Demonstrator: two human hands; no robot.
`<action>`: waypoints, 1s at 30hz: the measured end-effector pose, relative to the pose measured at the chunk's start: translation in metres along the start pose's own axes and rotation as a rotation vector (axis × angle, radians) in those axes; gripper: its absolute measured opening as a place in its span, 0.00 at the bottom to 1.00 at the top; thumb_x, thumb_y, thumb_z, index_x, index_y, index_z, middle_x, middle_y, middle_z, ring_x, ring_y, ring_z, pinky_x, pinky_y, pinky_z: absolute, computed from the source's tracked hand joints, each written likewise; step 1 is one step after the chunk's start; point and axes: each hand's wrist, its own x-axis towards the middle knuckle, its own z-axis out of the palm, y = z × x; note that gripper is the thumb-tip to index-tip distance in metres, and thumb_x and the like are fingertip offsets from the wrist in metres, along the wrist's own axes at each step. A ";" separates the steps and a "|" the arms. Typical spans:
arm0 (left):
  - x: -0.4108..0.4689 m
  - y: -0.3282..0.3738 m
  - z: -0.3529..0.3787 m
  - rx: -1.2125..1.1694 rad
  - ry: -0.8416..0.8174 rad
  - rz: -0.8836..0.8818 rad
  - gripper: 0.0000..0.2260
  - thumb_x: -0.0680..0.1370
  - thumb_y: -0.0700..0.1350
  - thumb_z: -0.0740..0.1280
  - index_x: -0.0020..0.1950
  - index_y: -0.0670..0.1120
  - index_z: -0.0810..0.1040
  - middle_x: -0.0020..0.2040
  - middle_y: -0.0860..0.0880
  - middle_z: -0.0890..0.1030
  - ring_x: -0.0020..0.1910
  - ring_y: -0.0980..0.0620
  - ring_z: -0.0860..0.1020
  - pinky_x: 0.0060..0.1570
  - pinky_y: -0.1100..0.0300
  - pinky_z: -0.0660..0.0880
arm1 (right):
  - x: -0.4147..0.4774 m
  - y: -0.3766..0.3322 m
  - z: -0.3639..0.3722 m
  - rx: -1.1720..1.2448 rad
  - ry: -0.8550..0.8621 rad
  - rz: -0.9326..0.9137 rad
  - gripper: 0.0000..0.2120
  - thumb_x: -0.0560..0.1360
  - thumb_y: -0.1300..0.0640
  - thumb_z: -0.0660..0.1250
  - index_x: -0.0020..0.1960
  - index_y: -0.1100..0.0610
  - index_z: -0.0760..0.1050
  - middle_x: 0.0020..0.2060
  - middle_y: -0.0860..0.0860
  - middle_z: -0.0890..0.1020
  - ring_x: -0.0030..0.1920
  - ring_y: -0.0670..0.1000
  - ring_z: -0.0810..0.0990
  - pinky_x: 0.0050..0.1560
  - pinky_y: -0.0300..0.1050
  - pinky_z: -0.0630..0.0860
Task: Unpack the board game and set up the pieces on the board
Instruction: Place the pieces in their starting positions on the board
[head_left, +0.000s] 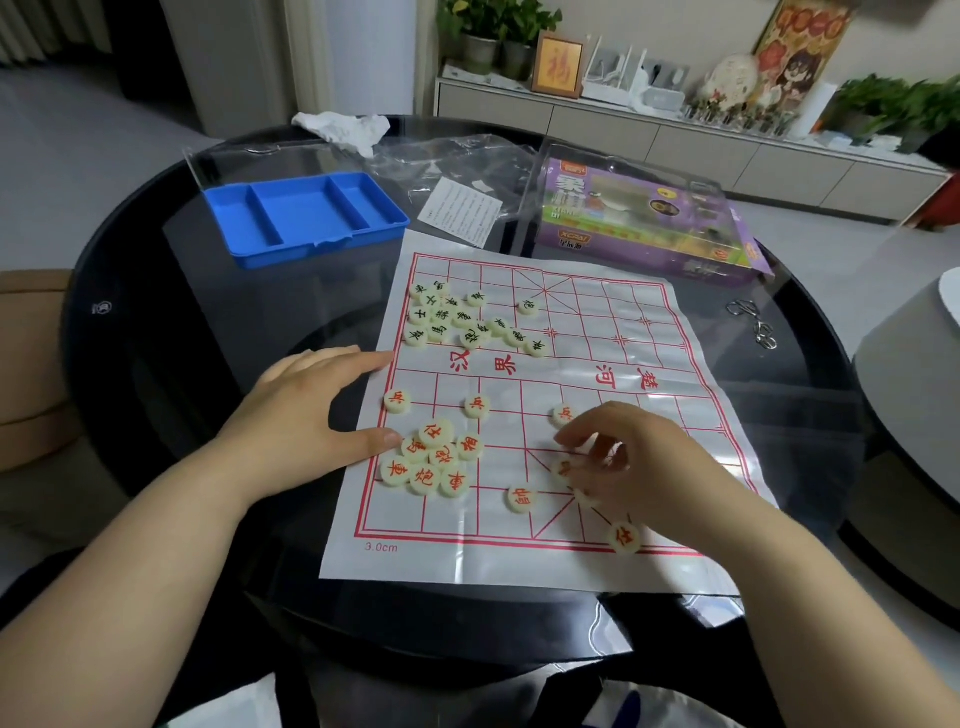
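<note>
The thin board sheet (519, 540) lies on a dark glass table (156, 338), creased and with shiny folds, so I judge it could slide or buckle under a dragging wrist and shift everything already placed. The red piece (623, 538) on the near border line is most exposed: it sits just beside the right forearm, and a careless pull back would likely knock it off its point. Above it the right hand (639, 457) is arched over the crossed square on the near side, fingers curled down onto at least one partly covered piece. The fingertips are blurred, so I cannot tell whether they pinch a piece or only touch it. Another red piece (520, 499) lies apart to its left. The left hand (306, 405) lies flat and spread at the sheet's left edge, holding nothing. Its thumb tip touches the red heap (436, 460), which a twitch could scatter. Three red soldiers (477, 406) stand on their row beyond. On the far half the black pieces (457, 319) are bunched in a heap, unsorted; reaching over could drag a forearm across the red side. Further off sit a blue tray (306, 215) and the purple box (644, 223).
</note>
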 end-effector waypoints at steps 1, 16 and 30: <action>0.000 0.000 0.000 0.002 -0.001 0.003 0.33 0.69 0.56 0.69 0.70 0.60 0.58 0.73 0.54 0.59 0.72 0.52 0.53 0.70 0.55 0.50 | -0.002 0.002 -0.002 0.012 -0.008 0.013 0.10 0.74 0.60 0.66 0.54 0.51 0.75 0.36 0.37 0.68 0.35 0.38 0.69 0.34 0.23 0.68; 0.001 0.001 0.000 -0.008 -0.013 -0.010 0.32 0.69 0.56 0.69 0.70 0.61 0.58 0.73 0.54 0.58 0.73 0.51 0.53 0.70 0.53 0.50 | -0.006 0.003 -0.009 0.077 -0.085 0.034 0.13 0.74 0.61 0.65 0.42 0.42 0.71 0.39 0.37 0.75 0.37 0.38 0.75 0.35 0.25 0.73; 0.000 -0.001 -0.001 0.001 -0.010 0.012 0.32 0.70 0.57 0.69 0.70 0.61 0.58 0.73 0.55 0.58 0.73 0.52 0.52 0.70 0.55 0.50 | 0.033 -0.065 0.046 -0.051 0.015 -0.219 0.18 0.75 0.53 0.64 0.64 0.53 0.71 0.59 0.49 0.73 0.59 0.48 0.70 0.50 0.36 0.66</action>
